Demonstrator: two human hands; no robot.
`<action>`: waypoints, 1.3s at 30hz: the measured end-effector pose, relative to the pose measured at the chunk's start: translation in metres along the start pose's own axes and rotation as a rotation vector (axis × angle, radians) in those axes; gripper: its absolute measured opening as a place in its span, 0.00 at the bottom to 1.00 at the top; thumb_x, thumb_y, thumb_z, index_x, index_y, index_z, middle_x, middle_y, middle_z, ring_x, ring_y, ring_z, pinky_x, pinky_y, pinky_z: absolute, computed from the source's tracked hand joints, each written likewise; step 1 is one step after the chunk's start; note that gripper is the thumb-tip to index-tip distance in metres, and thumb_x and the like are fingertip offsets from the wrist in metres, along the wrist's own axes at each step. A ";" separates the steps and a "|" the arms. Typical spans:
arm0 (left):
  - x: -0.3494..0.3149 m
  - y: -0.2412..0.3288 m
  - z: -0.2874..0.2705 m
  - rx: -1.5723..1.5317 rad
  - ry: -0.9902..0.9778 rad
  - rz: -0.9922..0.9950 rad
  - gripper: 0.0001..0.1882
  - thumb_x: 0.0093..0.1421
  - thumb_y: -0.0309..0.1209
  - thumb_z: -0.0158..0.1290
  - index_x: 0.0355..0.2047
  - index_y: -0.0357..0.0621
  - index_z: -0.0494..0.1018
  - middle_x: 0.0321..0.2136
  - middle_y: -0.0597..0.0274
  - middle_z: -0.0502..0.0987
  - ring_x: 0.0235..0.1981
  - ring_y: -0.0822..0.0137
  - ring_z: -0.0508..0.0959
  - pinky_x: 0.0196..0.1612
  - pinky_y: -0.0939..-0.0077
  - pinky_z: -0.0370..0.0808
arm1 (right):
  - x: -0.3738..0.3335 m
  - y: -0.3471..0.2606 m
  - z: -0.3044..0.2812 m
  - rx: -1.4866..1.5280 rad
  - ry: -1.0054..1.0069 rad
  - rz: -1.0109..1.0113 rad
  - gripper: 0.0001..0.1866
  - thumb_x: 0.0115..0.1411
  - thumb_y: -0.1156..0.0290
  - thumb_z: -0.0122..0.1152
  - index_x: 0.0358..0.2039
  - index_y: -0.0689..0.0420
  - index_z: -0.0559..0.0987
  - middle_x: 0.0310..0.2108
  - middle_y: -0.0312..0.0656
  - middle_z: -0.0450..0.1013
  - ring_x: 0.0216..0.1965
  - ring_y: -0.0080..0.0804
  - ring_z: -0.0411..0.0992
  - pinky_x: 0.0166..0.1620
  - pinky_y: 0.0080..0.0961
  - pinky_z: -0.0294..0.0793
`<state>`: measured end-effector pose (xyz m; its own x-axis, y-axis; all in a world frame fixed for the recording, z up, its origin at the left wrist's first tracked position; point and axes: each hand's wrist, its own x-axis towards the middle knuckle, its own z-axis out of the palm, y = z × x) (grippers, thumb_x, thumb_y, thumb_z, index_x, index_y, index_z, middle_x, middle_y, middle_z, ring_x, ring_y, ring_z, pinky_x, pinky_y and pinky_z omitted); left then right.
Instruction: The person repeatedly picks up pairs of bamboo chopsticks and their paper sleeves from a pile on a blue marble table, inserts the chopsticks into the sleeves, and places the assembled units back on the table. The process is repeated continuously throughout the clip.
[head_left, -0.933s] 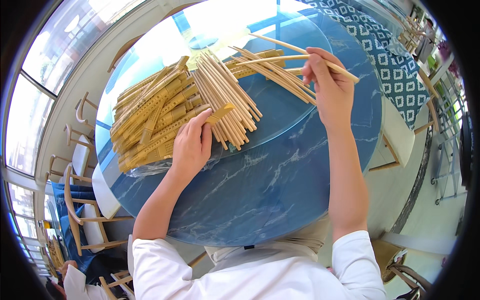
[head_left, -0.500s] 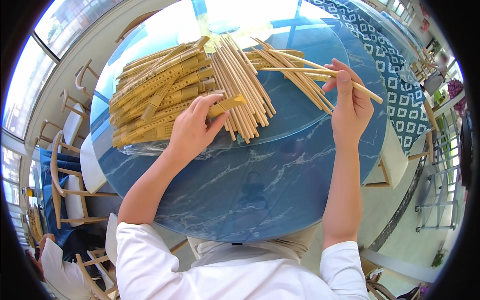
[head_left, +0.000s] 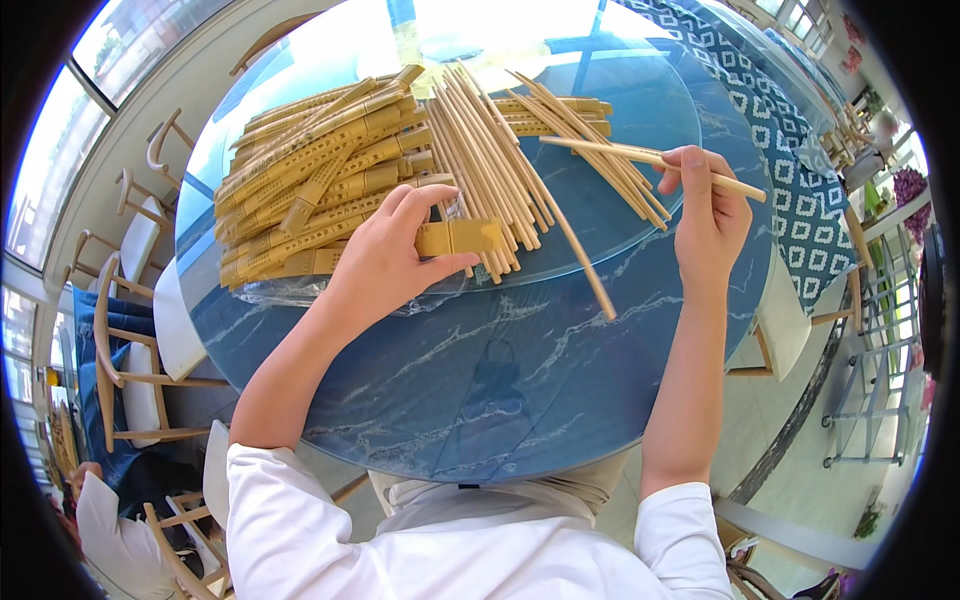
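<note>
The left hand [head_left: 380, 245] arches, thumb and forefinger apart — the right hand [head_left: 712, 215] pinches, fingers curled; both forearms [head_left: 690, 385] reach forward.

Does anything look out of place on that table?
Yes: one wooden stick juts out of the middle stick pile, its near end well past the others, over the blue marbled tabletop. Also, one paper sleeve lies slantwise across the sleeve heap. I see nothing spilled or broken.
</note>
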<state>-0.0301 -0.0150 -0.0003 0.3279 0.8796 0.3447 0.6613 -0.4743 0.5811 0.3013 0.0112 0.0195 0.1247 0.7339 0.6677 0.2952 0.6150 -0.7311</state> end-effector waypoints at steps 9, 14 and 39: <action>-0.004 -0.007 0.006 0.145 -0.031 0.120 0.33 0.55 0.45 0.72 0.58 0.51 0.73 0.38 0.57 0.75 0.36 0.53 0.79 0.41 0.64 0.79 | 0.002 -0.010 0.027 0.397 0.159 -0.010 0.15 0.78 0.61 0.51 0.42 0.60 0.77 0.25 0.38 0.73 0.29 0.26 0.74 0.38 0.26 0.79; -0.005 -0.012 0.012 0.227 -0.005 0.192 0.29 0.56 0.46 0.70 0.54 0.50 0.74 0.33 0.58 0.76 0.31 0.53 0.80 0.36 0.64 0.79 | 0.004 -0.011 0.023 0.556 0.138 0.111 0.21 0.79 0.54 0.47 0.33 0.56 0.72 0.19 0.38 0.68 0.23 0.24 0.69 0.32 0.25 0.75; 0.001 -0.009 0.001 -0.851 -0.343 -0.352 0.16 0.74 0.35 0.55 0.53 0.35 0.78 0.39 0.61 0.83 0.34 0.74 0.83 0.39 0.78 0.82 | 0.000 -0.006 0.034 0.505 0.086 0.124 0.21 0.79 0.53 0.48 0.34 0.57 0.72 0.19 0.39 0.68 0.22 0.24 0.67 0.30 0.23 0.71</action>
<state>-0.0352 -0.0094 -0.0058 0.4727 0.8750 -0.1042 0.0962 0.0663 0.9932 0.2675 0.0170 0.0188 0.2131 0.7969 0.5653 -0.2175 0.6028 -0.7677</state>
